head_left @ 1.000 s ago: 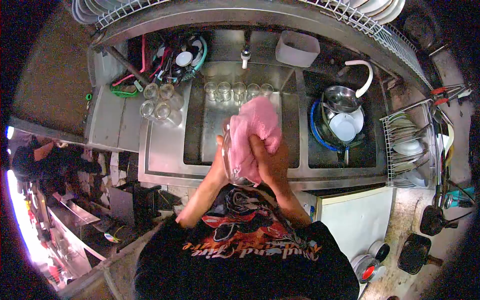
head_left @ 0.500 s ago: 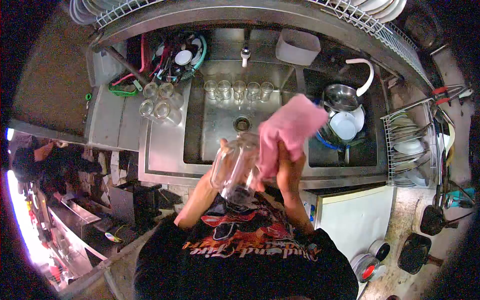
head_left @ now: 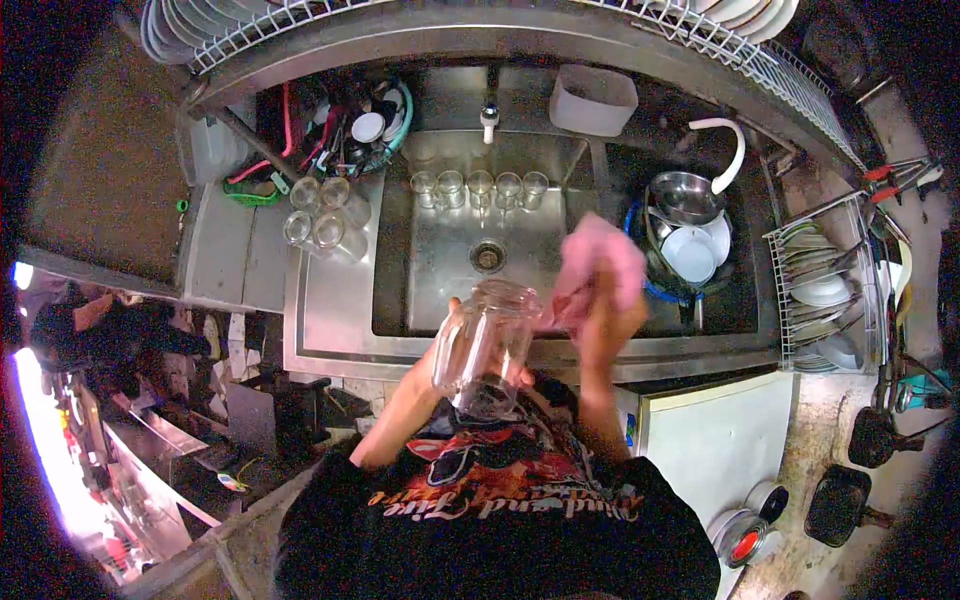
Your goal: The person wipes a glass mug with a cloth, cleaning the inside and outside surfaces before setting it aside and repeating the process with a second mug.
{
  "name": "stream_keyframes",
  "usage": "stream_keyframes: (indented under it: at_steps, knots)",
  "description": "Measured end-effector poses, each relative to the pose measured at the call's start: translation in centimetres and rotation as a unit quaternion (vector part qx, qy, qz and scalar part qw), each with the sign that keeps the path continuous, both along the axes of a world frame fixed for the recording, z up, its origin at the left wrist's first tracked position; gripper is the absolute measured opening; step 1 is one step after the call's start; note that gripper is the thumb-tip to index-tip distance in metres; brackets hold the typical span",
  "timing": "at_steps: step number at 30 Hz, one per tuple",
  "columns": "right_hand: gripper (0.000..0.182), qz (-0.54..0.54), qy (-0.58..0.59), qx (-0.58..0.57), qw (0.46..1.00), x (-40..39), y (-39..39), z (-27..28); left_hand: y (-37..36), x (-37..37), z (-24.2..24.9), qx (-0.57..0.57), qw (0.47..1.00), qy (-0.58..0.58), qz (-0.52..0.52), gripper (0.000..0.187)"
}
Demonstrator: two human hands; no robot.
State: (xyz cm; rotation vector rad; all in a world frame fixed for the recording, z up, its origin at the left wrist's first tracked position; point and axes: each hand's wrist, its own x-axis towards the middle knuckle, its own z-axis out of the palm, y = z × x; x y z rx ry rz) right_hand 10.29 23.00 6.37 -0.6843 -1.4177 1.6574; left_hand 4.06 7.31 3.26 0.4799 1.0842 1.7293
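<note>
A clear glass jar [head_left: 490, 355] is tilted in front of my chest, its mouth toward the sink. My left hand [head_left: 447, 345] is wrapped round its left side and underside, and some fingers show through the glass. My right hand [head_left: 612, 315], blurred by motion, grips a pink cloth [head_left: 598, 265] to the right of the jar, apart from it. Beyond them, several glass jars [head_left: 480, 188] stand in a row at the back of the steel sink [head_left: 440, 270]. More glass jars [head_left: 328, 228] stand grouped on the steel counter at the left.
A faucet [head_left: 489, 118] hangs over the sink's back edge beside a white plastic tub [head_left: 593, 100]. Pans and bowls [head_left: 690, 250] fill the right basin. A dish rack [head_left: 820, 290] stands at the far right. A utensil basket [head_left: 365, 120] sits back left. A plate shelf [head_left: 420, 30] runs overhead.
My right hand has drawn the pink cloth away from the jar, to the right. The jar in my left hand has shifted slightly right and stands out more clearly.
</note>
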Motion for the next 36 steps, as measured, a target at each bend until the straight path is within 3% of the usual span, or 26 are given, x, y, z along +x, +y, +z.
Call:
stream_keyframes:
  at_steps: [2,3,4,5,6,7,8,10,14,18,22,24,25,26,28,29,30,31,32,33,36]
  knots:
    - [0.034,0.009,0.029,-0.063,0.998,1.8,2.4,-2.6,-0.4,-0.4,0.0,-0.001,1.000,0.003,-0.009,0.073]
    - [0.036,0.062,0.077,-0.037,0.994,2.0,1.7,-2.0,-0.3,0.0,-0.1,0.000,1.000,0.002,-0.016,0.072]
    - [0.039,0.070,-0.068,-0.080,0.992,3.3,0.9,-2.5,-0.3,-0.6,0.0,0.001,1.000,0.001,-0.022,0.072]
    - [0.040,0.213,-0.014,-0.017,0.977,4.8,0.2,-3.1,-0.1,-0.4,-0.1,0.001,1.000,-0.001,-0.028,0.072]
    - [0.041,0.319,-0.122,-0.084,0.936,5.0,-0.5,-1.9,0.1,-0.3,-0.1,0.001,0.999,-0.002,-0.035,0.072]
    - [0.037,0.196,-0.315,0.081,0.925,4.2,-3.3,-1.0,0.6,-0.4,0.0,0.001,0.999,-0.002,-0.042,0.072]
    - [0.033,0.251,-0.175,0.304,0.902,4.1,-3.4,-1.2,0.9,-0.4,0.0,0.000,0.999,-0.003,-0.050,0.072]
    - [0.033,0.229,-0.134,0.277,0.924,4.0,-4.4,-0.8,0.8,-0.5,0.0,-0.002,0.998,-0.003,-0.062,0.072]
    - [0.037,0.228,-0.170,0.271,0.920,4.8,-3.0,-4.1,1.0,0.1,-0.1,-0.008,0.995,-0.006,-0.097,0.072]
    - [0.033,0.196,-0.016,0.161,0.967,2.9,-0.2,-5.0,1.0,0.4,-0.1,-0.006,0.993,-0.004,-0.119,0.073]
    - [0.029,0.164,0.104,0.076,0.978,0.0,1.2,-3.0,1.3,0.2,-0.3,-0.004,0.990,0.001,-0.139,0.074]
    - [0.053,0.228,0.312,0.045,0.921,-1.6,-0.7,2.2,2.1,0.8,-0.9,0.071,0.991,0.071,-0.088,0.069]
    - [0.052,0.039,0.133,0.022,0.990,-0.4,0.6,-2.9,2.2,0.6,-1.9,0.096,0.986,0.101,-0.093,0.062]
    - [0.052,0.037,0.131,0.020,0.991,0.5,0.5,-2.9,2.0,0.3,-3.0,0.095,0.986,0.099,-0.095,0.062]
    - [0.048,0.024,-0.046,-0.082,0.995,2.2,0.0,-2.4,1.3,0.1,-4.6,-0.067,0.996,-0.015,-0.051,0.060]
    - [0.042,0.161,-0.050,-0.119,0.978,3.2,-0.9,0.9,2.2,0.5,-1.7,0.083,0.982,-0.169,0.011,0.058]
    - [0.030,0.207,-0.219,-0.096,0.949,3.3,-1.5,2.1,2.5,-0.2,-0.3,0.066,0.982,-0.175,0.024,0.057]
    - [0.026,0.161,-0.144,0.092,0.972,2.6,-2.4,1.5,3.0,-0.7,-0.4,0.074,0.976,-0.197,0.055,0.058]
    - [0.023,0.109,-0.067,0.276,0.953,2.0,-3.0,0.8,3.4,-1.1,-0.4,0.082,0.968,-0.220,0.088,0.059]
    - [0.023,0.106,-0.065,0.277,0.953,2.0,-2.9,0.7,4.0,-1.3,0.6,0.135,0.968,-0.185,0.104,0.066]
    - [0.021,0.126,-0.079,0.279,0.949,2.0,-3.1,0.6,3.9,-1.8,0.7,0.155,0.968,-0.150,0.129,0.073]
